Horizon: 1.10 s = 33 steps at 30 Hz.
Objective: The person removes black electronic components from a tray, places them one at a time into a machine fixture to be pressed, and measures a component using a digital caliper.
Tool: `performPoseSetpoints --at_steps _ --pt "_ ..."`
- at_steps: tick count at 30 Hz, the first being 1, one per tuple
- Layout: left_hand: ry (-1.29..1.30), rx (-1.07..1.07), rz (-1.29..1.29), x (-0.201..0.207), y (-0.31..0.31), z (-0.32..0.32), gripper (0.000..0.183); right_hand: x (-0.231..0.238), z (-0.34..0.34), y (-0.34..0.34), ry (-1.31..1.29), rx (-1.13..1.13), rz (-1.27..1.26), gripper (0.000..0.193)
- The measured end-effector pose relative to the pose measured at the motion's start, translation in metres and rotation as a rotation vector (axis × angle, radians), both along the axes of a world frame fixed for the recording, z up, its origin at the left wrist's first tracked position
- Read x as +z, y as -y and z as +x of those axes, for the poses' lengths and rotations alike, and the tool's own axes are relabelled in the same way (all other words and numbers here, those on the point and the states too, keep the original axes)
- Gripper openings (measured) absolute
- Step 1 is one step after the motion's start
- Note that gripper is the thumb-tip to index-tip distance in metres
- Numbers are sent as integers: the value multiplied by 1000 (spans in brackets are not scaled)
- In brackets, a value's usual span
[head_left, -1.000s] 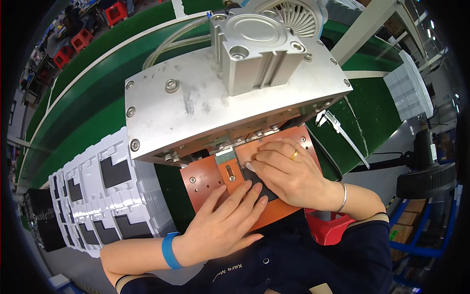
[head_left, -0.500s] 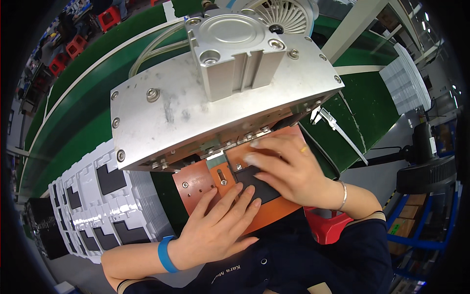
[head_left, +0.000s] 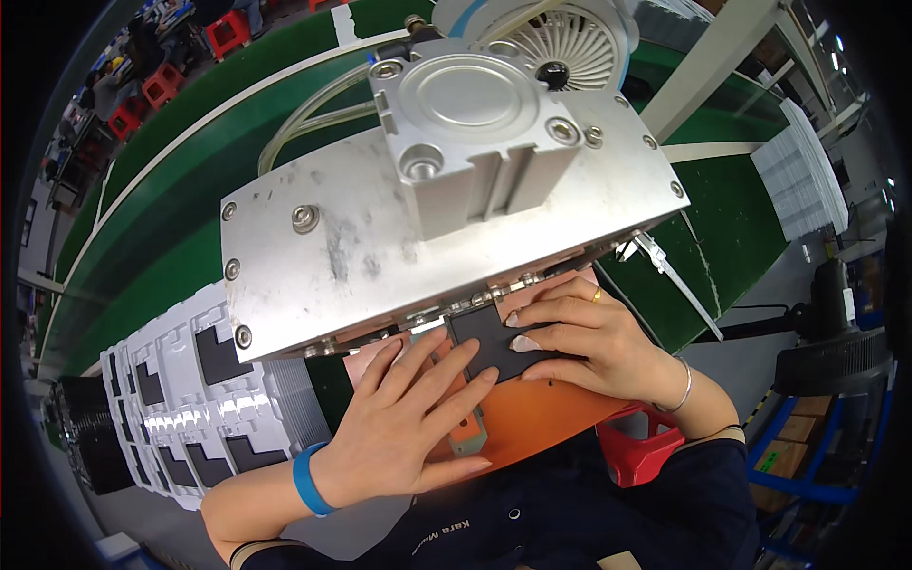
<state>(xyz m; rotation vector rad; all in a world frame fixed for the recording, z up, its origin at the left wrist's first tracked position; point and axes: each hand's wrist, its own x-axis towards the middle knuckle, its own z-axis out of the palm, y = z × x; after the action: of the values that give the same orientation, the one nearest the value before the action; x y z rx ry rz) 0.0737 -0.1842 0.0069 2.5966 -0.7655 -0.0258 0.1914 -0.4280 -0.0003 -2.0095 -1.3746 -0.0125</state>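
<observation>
1. Flat, dark-grey rectangular piece (head_left: 494, 334): one, lying at the front of a silver metal press block (head_left: 332, 247), above a glossy orange plate (head_left: 532, 416). Its right side is hidden under fingers; whether its far edge runs beneath the block is hard to make out.
2. Left hand (head_left: 408, 418): fingers spread and loosely bent, closed on nothing — two fingertips rest by the piece's left side. It covers most of a narrow grey-and-orange strip.
3. Right hand (head_left: 603, 347): fingers curved over the piece's right side, the thumb near its close edge; I cannot tell whether they pinch it or merely press.
4. White moulded plastic trays (head_left: 185, 344): one stack at the left. At least five dark cut-out shapes show on top — those farther off are too squeezed to count.
5. Silver caliper (head_left: 676, 281): one, its upper end near the block.
6. Red angular object (head_left: 638, 451): one, partly covered by the right arm.
</observation>
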Motion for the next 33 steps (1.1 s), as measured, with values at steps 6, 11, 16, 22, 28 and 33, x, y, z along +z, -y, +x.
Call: performPoseSetpoints --at_steps 6,11,16,22,28,33 --pt "-9 11 15 -3 0 -2 69 0 3 -2 -58 16 4 31" --pt "-31 27 53 -2 2 -3 65 5 1 -2 -92 -5 -43 30" --pt "-57 29 57 -2 3 -1 65 5 1 0 -138 -9 -65 29" --pt "-62 34 64 -3 3 -5 66 5 1 -1 -137 -5 -49 25" --pt "-73 37 65 -3 5 -5 67 3 1 -1 -136 -9 -24 23" --pt "-73 33 70 -2 4 -6 67 5 0 -1 -128 -7 -38 22"
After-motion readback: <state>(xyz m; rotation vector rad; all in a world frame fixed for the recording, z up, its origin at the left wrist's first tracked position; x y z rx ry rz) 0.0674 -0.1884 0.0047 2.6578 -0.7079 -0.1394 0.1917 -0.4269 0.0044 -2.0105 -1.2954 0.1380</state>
